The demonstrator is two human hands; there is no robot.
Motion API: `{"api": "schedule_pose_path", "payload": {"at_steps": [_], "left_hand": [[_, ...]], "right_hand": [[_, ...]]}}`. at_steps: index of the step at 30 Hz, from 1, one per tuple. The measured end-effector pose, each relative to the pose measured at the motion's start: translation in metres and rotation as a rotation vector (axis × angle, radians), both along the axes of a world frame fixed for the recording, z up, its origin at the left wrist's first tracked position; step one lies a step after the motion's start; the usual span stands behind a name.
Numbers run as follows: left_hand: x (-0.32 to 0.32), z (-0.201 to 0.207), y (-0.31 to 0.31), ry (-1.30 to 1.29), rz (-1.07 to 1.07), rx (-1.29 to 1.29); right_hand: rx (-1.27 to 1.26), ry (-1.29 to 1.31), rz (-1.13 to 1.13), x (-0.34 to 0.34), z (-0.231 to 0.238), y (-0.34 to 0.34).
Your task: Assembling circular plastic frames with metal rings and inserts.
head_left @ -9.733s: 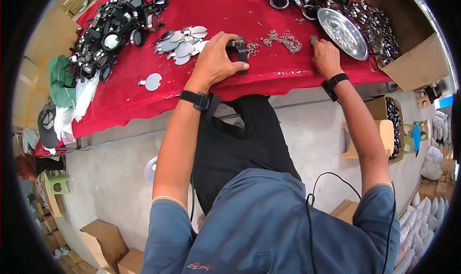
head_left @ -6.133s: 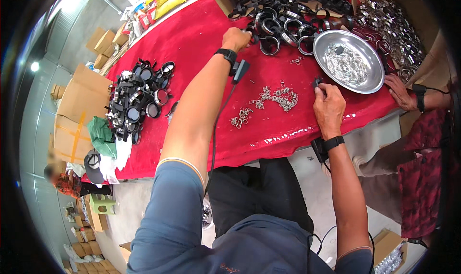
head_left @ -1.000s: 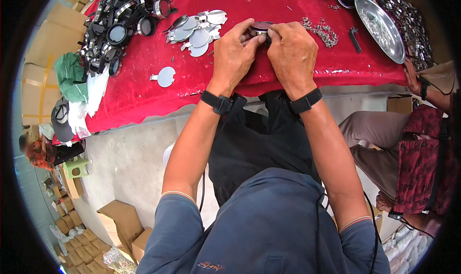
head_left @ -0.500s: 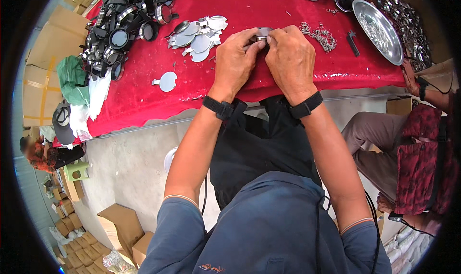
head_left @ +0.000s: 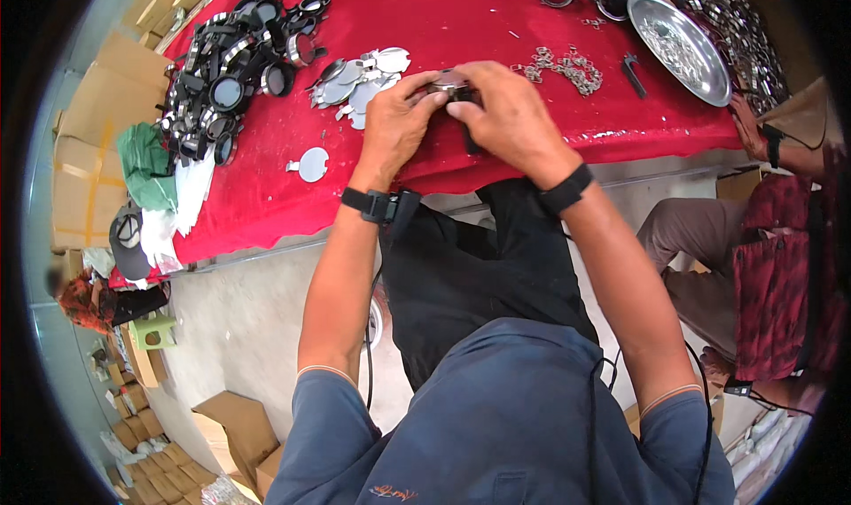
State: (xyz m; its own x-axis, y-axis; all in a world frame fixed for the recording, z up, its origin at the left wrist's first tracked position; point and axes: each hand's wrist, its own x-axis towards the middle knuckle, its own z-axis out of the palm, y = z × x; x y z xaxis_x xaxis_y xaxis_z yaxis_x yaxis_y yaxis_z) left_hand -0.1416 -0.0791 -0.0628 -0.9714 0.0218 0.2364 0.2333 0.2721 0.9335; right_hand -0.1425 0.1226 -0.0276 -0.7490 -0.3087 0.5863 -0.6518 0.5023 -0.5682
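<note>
At the near part of the red-covered table, both my hands close on a small round metal-rimmed piece (head_left: 449,83); part of it is hidden by fingers. My left hand (head_left: 393,126) pinches its left side with thumb and fingers. From the right, my right hand (head_left: 510,115) grips it, thumb toward the near side and fingers over the top. A dark narrow part shows below the right hand. Flat grey discs with small tabs (head_left: 363,87) lie in a heap just beyond my left hand, and a single tabbed disc (head_left: 313,164) lies to its left.
Black parts with round metal rims (head_left: 226,91) are piled at the far left. Metal clips (head_left: 567,69), a black tool (head_left: 633,75) and a silver tray of small metal pieces (head_left: 647,9) lie to the right. A co-worker's hand (head_left: 747,126) rests at the right table edge.
My hands have shifted left with the round piece, and my right hand has turned to reach further over it. The view has shifted slightly too.
</note>
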Motion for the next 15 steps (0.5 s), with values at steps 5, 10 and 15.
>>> {"api": "schedule_pose_path", "payload": {"at_steps": [5,10,15], "left_hand": [[-0.001,0.007,-0.010,0.041,0.027,-0.267],[0.010,0.016,0.000,0.499,0.181,-0.683],[0.015,0.020,0.002,0.188,0.077,-0.477]], "right_hand": [[-0.096,-0.023,-0.076,0.014,-0.008,-0.021],[-0.002,-0.084,-0.079,0.010,-0.004,-0.019],[-0.056,-0.068,-0.046,0.011,-0.005,-0.014]]}}
